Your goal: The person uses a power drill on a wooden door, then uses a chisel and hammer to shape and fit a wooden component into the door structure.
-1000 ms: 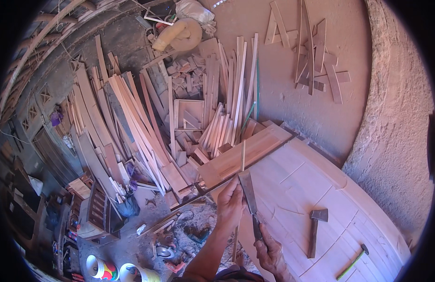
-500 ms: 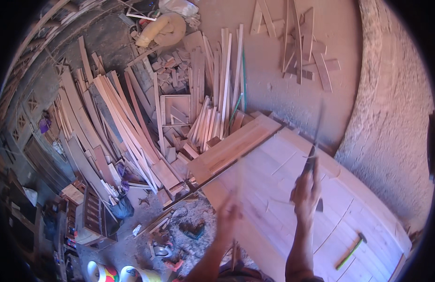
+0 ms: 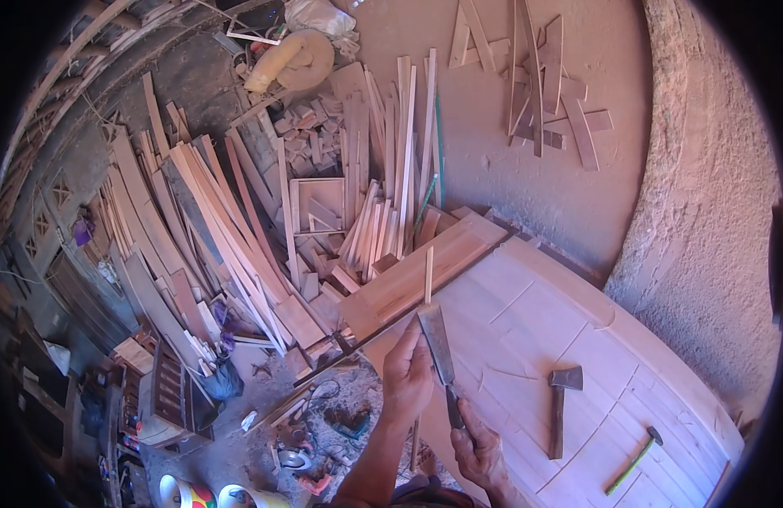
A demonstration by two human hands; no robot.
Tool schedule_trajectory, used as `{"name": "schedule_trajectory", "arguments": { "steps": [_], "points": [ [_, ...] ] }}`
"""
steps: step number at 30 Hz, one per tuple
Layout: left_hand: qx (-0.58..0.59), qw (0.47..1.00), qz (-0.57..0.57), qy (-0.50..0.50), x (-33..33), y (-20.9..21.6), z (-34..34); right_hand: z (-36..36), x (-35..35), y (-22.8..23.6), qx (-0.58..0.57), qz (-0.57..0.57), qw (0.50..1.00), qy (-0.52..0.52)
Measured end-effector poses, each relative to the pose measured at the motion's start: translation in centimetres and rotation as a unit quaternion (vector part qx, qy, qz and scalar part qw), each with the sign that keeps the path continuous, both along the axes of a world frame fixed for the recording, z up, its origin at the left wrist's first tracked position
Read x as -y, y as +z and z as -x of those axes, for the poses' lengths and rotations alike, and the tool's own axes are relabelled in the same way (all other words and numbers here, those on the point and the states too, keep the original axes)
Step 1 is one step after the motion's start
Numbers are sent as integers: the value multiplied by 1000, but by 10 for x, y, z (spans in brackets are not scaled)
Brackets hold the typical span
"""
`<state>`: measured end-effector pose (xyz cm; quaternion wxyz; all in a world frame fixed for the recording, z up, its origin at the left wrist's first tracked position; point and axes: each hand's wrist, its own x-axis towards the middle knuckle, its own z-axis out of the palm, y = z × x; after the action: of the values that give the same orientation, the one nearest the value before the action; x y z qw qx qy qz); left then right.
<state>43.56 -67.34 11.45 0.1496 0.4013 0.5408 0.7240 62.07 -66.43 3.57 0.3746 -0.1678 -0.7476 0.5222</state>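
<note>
My left hand (image 3: pixel 408 368) is closed round a thin, pale wooden strip (image 3: pixel 429 273) that stands upright above the fingers. My right hand (image 3: pixel 480 449) grips the dark handle of a chisel (image 3: pixel 438 343). The chisel's broad grey blade points up and left and lies against or just in front of the strip, close to my left fingers; whether it cuts in is unclear. Beneath both hands is a pale, planked wooden panel (image 3: pixel 527 339). On it rest a dark-headed hammer (image 3: pixel 559 411) and a smaller hammer with a green handle (image 3: pixel 634 462).
A brown board (image 3: pixel 421 275) lies along the panel's far left end. Beyond it, stacks of timber (image 3: pixel 231 216) lean in the corner. Wooden templates (image 3: pixel 561 93) hang on the wall. A circular saw (image 3: pixel 294 455) and debris lie on the floor, near white buckets (image 3: pixel 188 491).
My right hand has swung left and down with the chisel, from over the panel to beside my left hand. The blade now meets the strip. The dark-headed hammer has come into full view.
</note>
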Motion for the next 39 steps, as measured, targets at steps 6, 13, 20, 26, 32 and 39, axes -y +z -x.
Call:
{"name": "schedule_trajectory", "arguments": {
  "steps": [6,13,20,26,32,39],
  "points": [
    [108,993,13,-51,16,35,-27,26,-43,26,-109,-36,989,-89],
    [174,983,44,-43,19,20,-21,11,-99,55,-132,18,982,-132],
    [149,988,27,-23,-6,34,-10,-4,-10,4,-15,8,1000,-3],
    [73,995,-2,-67,-6,23,-20,-7,-8,3,-26,-18,999,-28],
    [40,995,26,-85,4,1,-28,32,-72,-6,-158,-178,965,-107],
    [211,975,64,-27,19,25,-25,3,-110,69,-146,74,974,-159]
  ]
}}
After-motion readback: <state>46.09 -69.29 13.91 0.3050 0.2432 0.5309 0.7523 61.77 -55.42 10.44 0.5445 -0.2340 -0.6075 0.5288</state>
